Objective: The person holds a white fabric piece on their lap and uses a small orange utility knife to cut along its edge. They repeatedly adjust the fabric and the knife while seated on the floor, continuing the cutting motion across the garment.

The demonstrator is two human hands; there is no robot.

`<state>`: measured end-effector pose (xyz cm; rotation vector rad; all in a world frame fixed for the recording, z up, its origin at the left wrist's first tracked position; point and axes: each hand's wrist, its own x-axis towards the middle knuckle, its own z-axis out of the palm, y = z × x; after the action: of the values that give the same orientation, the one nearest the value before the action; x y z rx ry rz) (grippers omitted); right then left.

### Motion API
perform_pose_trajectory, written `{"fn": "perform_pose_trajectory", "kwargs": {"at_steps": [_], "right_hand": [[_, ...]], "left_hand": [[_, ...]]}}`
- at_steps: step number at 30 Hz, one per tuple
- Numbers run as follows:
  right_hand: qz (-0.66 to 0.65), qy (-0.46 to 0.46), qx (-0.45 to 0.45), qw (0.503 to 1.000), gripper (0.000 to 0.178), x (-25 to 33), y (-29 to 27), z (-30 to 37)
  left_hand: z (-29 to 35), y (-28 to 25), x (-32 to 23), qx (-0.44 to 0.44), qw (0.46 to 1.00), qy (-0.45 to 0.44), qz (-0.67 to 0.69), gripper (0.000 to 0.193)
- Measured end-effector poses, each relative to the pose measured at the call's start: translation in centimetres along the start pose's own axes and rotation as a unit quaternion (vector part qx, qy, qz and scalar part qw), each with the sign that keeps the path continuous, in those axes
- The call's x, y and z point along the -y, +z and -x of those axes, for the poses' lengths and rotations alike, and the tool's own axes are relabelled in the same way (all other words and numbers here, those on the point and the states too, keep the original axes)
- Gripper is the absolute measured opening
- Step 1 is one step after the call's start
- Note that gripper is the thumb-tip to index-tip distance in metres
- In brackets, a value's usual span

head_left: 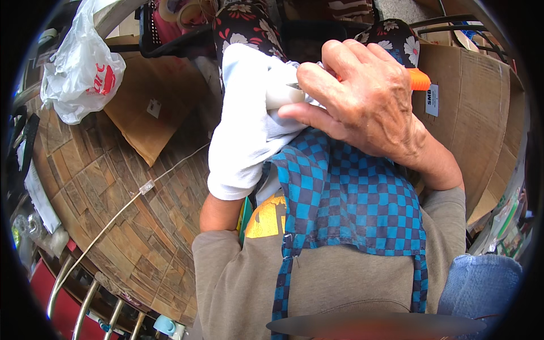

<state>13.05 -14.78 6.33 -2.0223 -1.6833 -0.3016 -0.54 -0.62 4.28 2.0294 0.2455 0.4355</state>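
A white cloth covering like a sock or mitt wraps my left hand point(241, 107) up past the wrist, so its fingers do not show. Against its inner side sits a smooth, rounded white object point(279, 97), which the covered hand appears to grip; its full shape is hidden. Closed around an orange utility knife point(419, 80), my right hand point(362, 96) is at the upper middle. The knife's short metal blade point(294, 86) points left and lies at the top of the white object. My right thumb reaches toward that object's lower side.
A blue-and-black checkered apron point(351, 198) covers my front. Cardboard boxes point(467, 107) stand at the right. On the left are a brown paper envelope point(153, 102), a white plastic bag point(85, 68) and a thin cable point(116, 214) across the stone-patterned floor. A black crate point(150, 34) sits ahead.
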Motion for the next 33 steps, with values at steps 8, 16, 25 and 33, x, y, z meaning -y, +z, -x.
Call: {"fn": "perform_pose_trajectory", "kwargs": {"at_steps": [8, 16, 25, 33], "right_hand": [[0.067, -0.095, -0.04, 0.992, 0.033, -0.5, 0.5, 0.3], [0.097, -0.16, -0.043, 0.981, 0.04, -3.2, 0.6, 1.3], [-0.409, 0.338, 0.045, 0.846, 0.029, -2.1, -0.5, 1.9], [-0.436, 0.232, -0.026, 0.869, 0.072, -0.7, 2.9, 1.8]], "left_hand": [[0.7, 0.5, 0.8, 0.087, 0.984, -0.077, 0.137, 0.05], [-0.8, -0.8, 0.7, 0.13, 0.99, 0.059, 0.019, 0.034], [-0.7, 1.3, 2.5, 0.058, 0.989, 0.065, -0.119, 0.032], [0.3, 2.2, 0.5, -0.013, 0.69, -0.317, 0.65, 0.053]]}}
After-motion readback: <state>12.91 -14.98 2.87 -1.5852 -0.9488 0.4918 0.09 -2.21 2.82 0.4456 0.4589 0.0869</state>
